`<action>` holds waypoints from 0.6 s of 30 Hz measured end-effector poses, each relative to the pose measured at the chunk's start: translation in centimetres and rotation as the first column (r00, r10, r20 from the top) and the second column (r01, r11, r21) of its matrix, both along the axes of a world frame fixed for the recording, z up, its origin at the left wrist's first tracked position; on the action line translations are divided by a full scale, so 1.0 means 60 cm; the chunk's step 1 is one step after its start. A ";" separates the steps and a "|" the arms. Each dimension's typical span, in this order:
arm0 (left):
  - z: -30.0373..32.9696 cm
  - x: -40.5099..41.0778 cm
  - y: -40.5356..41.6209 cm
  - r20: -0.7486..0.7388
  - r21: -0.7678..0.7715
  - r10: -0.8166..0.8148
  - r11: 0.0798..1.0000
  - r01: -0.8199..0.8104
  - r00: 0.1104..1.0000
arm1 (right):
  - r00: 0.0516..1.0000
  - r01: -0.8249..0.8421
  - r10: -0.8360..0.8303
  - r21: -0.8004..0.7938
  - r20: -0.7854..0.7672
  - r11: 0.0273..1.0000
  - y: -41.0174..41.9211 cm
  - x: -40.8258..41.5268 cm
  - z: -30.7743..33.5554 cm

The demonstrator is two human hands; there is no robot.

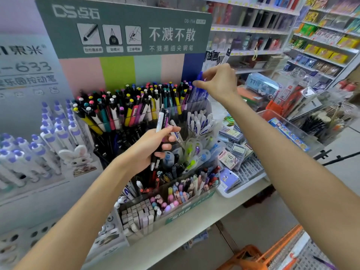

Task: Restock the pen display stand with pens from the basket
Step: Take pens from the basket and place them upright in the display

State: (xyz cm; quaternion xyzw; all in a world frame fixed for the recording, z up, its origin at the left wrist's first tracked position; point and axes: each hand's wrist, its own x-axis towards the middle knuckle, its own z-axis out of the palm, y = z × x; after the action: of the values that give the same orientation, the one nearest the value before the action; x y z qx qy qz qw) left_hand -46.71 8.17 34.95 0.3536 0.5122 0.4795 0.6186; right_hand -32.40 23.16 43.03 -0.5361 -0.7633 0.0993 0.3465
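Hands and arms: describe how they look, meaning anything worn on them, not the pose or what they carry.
Both arms are bare from the frame edge to the wrist, with no sleeves in view. The left hand and right hand wear no gloves. No watch, bracelet or ring shows on either wrist or on the fingers that are visible. No markings or bandages can be seen.

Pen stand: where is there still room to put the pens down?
The pen stand is crowded in nearly every compartment. Bare room shows on the white shelf edge in front of the stand, and on the strip between the stand and the white tray. The left hand holds pens; the right hand pinches a blue pen.
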 end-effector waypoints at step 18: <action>0.025 0.017 -0.011 0.227 0.026 0.002 1.000 -0.008 0.974 | 0.903 -0.039 0.012 -0.056 -0.429 0.998 -0.082 0.022 -0.048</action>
State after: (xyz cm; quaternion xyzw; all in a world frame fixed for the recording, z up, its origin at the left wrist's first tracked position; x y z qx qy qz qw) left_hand -45.68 7.53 36.43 0.3035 0.4327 0.5252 0.6669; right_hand -31.09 18.23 40.16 -0.5019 -0.6719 0.2431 0.4874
